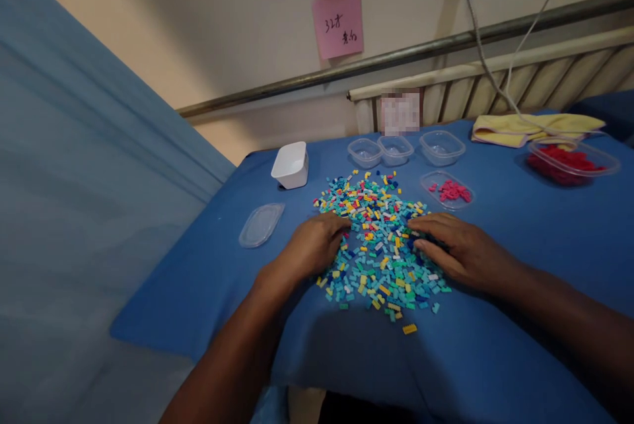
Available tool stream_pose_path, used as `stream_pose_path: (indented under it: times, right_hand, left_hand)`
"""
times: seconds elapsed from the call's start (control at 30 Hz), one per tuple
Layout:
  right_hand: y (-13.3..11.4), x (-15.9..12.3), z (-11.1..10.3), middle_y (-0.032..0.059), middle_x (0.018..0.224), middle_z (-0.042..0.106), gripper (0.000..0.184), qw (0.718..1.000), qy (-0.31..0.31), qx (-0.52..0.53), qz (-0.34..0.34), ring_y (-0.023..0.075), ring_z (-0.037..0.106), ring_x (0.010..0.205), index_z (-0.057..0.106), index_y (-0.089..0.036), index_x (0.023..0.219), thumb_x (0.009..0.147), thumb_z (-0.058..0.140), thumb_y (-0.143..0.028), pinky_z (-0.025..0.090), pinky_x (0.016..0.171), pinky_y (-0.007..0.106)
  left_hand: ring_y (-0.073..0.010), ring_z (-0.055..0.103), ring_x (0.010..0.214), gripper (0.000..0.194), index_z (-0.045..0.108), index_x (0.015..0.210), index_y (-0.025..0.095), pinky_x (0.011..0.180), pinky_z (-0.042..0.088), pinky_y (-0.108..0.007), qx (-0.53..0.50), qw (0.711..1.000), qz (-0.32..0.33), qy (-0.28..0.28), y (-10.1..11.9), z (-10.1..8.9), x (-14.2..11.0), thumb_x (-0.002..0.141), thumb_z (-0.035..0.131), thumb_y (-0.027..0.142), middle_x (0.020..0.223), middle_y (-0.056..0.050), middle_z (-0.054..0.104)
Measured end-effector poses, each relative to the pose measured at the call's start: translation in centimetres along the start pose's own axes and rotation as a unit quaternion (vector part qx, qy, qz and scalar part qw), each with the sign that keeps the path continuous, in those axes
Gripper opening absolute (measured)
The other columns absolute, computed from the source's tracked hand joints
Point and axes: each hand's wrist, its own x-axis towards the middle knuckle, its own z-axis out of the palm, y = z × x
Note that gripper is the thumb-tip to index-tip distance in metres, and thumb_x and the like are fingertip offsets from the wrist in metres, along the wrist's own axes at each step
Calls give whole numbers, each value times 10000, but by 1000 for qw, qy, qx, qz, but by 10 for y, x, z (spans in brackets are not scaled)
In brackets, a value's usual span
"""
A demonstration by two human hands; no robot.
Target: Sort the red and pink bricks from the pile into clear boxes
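A loose pile of small plastic building bricks [379, 239], mostly teal with yellow, navy, white and pink ones, is spread between my hands. My left hand [317, 242] rests at the pile's left edge, closed, its fingers bent together; what they hold, if anything, is hidden. At the right edge, my right hand [453, 246] touches the bricks with its fingers stretched and the thumb apart, holding nothing I can see. Just beyond it, pink bricks [453, 191] lie on a clear plastic lid [430, 181]. One yellow brick [409, 329] sits apart at the near side.
Behind the pile stand a white tub [292, 170] and clear containers [442, 150]. Another lid [261, 224] lies left. A clear tub of red pieces [569, 163] and a yellow cloth [537, 129] are at far right. A blue curtain [89, 179] hangs left; a cable [483, 54] drops behind.
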Motion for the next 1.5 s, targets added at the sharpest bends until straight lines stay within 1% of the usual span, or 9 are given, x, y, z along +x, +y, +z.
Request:
stream_pose_path:
  times: [0.13, 0.23, 0.37, 0.47, 0.57, 0.7, 1.07, 1.27, 1.5]
  right_hand:
    - [0, 2, 2, 92, 1334, 800, 328, 1000, -11, 11, -25, 310, 723, 1294, 765, -267, 1351, 1090, 574, -321, 573, 1135, 532]
    - [0, 2, 3, 89, 1297, 810, 301, 1000, -5, 10, -23, 302, 734, 1272, 778, -267, 1305, 1094, 570, -317, 583, 1123, 532]
    - [4, 1, 5, 100, 1271, 812, 275, 1000, 9, 8, -26, 299, 745, 1246, 776, -248, 1276, 1097, 578, -313, 604, 1091, 526]
    - [7, 1, 6, 102, 1276, 807, 262, 999, 15, 7, -33, 290, 745, 1237, 765, -237, 1281, 1096, 591, -296, 609, 1081, 512]
    - [7, 1, 7, 95, 1272, 806, 250, 999, 19, 11, -35, 284, 746, 1224, 764, -244, 1276, 1088, 603, -273, 615, 1067, 501]
    - [6, 1, 6, 99, 1272, 805, 242, 999, 19, 9, -35, 285, 748, 1216, 766, -233, 1263, 1090, 600, -266, 615, 1066, 507]
    - [5, 3, 6, 105, 1255, 809, 244, 999, 19, 11, -34, 282, 757, 1194, 777, -220, 1238, 1094, 587, -270, 624, 1052, 513]
    - [6, 2, 6, 109, 1269, 805, 242, 999, 16, 6, -34, 281, 753, 1204, 770, -219, 1239, 1102, 578, -272, 622, 1060, 523]
    - [8, 1, 7, 105, 1251, 813, 242, 999, 18, 9, -35, 283, 753, 1209, 775, -227, 1239, 1096, 585, -273, 619, 1064, 512]
  left_hand:
    - [-238, 749, 1052, 311, 795, 1163, 221, 981, 601, -389, -58, 998, -18, 36, -11, 1, -14, 1022, 526, 151, 1139, -80, 794]
    - [-232, 745, 1033, 264, 795, 1129, 226, 959, 603, -380, -57, 997, -25, 52, -10, 1, -16, 1021, 563, 161, 1115, -77, 787]
    - [-242, 730, 1070, 207, 792, 1134, 200, 987, 585, -381, -21, 1000, 6, -2, -2, -4, -7, 1028, 615, 181, 1115, -83, 779]
    - [-261, 704, 1180, 266, 781, 1212, 180, 1064, 555, -390, 14, 996, 60, -65, 3, -7, 0, 1030, 592, 140, 1215, -105, 768]
    - [-270, 689, 1230, 313, 753, 1296, 190, 1093, 545, -402, 18, 993, 78, -90, 3, -11, -1, 1027, 599, 142, 1277, -112, 753]
    - [-277, 685, 1231, 333, 725, 1341, 212, 1092, 547, -428, 9, 992, 73, -103, 4, -14, -3, 1024, 630, 175, 1289, -109, 746]
    - [-242, 683, 1097, 232, 766, 1177, 191, 962, 547, -373, 20, 991, 71, -113, 9, -14, 0, 1007, 623, 124, 1150, -91, 738]
    - [-200, 658, 925, 216, 763, 960, 188, 862, 516, -337, 20, 989, 69, -131, 13, -20, -4, 983, 585, 69, 993, -61, 720]
    - [-220, 650, 1036, 279, 763, 1136, 201, 891, 503, -325, 34, 988, 74, -133, 13, -25, -2, 990, 558, 81, 1098, -81, 685]
